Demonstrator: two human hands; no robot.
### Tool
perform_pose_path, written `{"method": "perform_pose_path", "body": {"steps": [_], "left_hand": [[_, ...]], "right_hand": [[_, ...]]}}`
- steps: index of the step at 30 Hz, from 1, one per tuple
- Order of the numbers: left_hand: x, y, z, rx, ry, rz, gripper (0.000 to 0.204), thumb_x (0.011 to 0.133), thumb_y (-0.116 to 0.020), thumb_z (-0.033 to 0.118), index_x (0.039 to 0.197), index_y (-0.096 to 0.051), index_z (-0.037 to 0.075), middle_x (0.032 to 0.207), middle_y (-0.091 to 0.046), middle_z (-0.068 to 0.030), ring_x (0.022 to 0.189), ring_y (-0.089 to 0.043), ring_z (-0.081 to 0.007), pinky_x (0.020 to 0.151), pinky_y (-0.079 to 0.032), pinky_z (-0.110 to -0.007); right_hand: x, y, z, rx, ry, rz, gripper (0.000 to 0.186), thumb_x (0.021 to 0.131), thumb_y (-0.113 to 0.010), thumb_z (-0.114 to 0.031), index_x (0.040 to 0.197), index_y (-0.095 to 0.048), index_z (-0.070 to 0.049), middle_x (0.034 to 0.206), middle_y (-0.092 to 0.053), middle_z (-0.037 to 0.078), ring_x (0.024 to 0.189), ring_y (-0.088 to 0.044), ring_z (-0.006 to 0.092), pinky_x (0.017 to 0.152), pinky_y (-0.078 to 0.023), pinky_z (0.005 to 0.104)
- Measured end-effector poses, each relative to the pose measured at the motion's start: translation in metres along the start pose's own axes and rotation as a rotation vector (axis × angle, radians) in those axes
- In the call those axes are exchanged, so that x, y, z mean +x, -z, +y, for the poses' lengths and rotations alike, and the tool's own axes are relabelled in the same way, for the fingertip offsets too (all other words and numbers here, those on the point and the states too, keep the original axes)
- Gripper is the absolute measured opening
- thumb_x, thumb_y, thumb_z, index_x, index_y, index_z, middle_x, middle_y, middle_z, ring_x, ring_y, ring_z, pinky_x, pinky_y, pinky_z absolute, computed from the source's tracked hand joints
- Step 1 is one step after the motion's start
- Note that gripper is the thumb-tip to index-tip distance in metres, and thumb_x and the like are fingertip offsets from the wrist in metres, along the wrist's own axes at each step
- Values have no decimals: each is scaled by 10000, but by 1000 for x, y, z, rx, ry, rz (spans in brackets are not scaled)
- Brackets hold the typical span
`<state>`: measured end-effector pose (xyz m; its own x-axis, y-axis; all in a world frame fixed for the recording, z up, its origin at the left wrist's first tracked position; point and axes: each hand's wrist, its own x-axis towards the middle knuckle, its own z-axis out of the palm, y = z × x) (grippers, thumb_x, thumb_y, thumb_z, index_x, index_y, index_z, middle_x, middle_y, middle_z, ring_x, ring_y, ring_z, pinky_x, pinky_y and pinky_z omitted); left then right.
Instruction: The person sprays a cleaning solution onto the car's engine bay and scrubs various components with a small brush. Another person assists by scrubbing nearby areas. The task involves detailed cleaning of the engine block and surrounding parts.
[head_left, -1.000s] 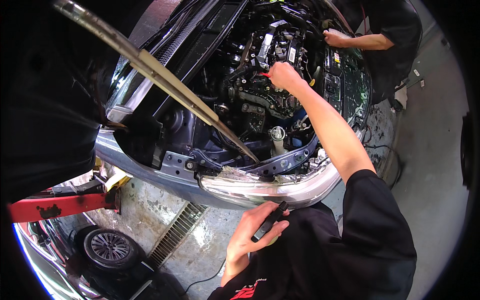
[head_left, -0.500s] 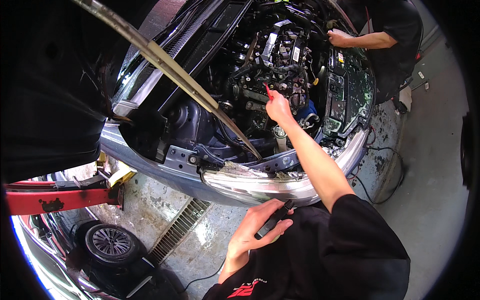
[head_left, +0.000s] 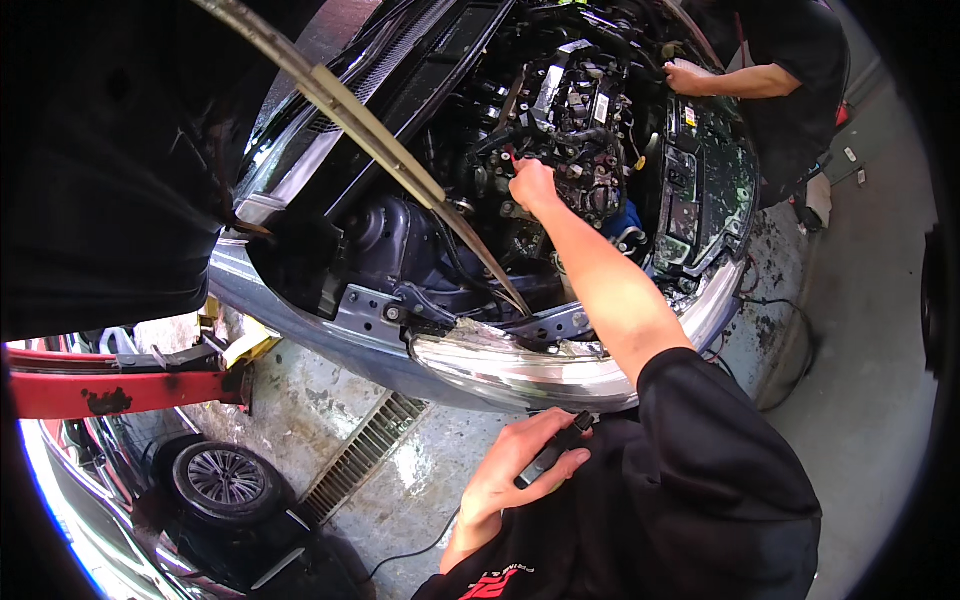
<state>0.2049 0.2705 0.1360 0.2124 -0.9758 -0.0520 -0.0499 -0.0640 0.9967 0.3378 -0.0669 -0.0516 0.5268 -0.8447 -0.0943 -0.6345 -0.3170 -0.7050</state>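
Observation:
My right hand point(head_left: 533, 186) is closed over the engine point(head_left: 602, 150), with the thin red end of a slim tool point(head_left: 515, 156) poking out beyond the fingers. The tool's kind cannot be made out, and its tip is lost among dark engine parts. Close to my body, over the front edge of the car, my left hand point(head_left: 505, 460) grips a small black oblong part point(head_left: 548, 459) with a blocky end between thumb and fingers.
A long prop rod point(head_left: 375, 140) slants across the engine bay beside my right arm. Across the car, another person's hand point(head_left: 688, 78) reaches in. The headlight point(head_left: 520, 368) lies beneath my forearm. A red lift arm point(head_left: 120, 393) and a wheel point(head_left: 225, 478) are at left.
My right hand has moved left and farther into the engine bay, with less of the red tool showing. The left hand keeps its hold on the black part, which has tilted slightly.

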Motion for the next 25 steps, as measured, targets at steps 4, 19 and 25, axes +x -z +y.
{"method": "perform_pose_path", "body": {"steps": [4, 19, 25], "left_hand": [[-17, 4, -4, -49, 78, 111, 215, 816, -677, 27, 1013, -615, -32, 896, -641, -133, 741, -663, -239, 673, -493, -305], [-9, 23, -6, -112, -81, 130, 224, 814, -665, 6, 1014, -594, -67, 940, -641, -160, 830, -657, -286, 739, -500, -317], [-18, 29, -13, -165, -42, 154, 218, 826, -663, 17, 1011, -589, -72, 954, -643, -157, 849, -652, -308, 762, -501, -321]], "right_hand": [[-21, 28, -36, -267, 82, -164, 250, 782, -570, -54, 991, -680, 29, 1019, -652, 280, 1015, -627, 415, 898, -511, 469], [-27, 29, 21, -181, 283, -138, 396, 821, -560, -36, 1197, -653, -123, 994, -661, 246, 955, -643, 395, 879, -506, 430], [-26, 47, -12, -84, -72, -359, 353, 857, -620, -136, 1203, -672, -181, 863, -703, 212, 733, -712, 224, 737, -541, 337]]}}
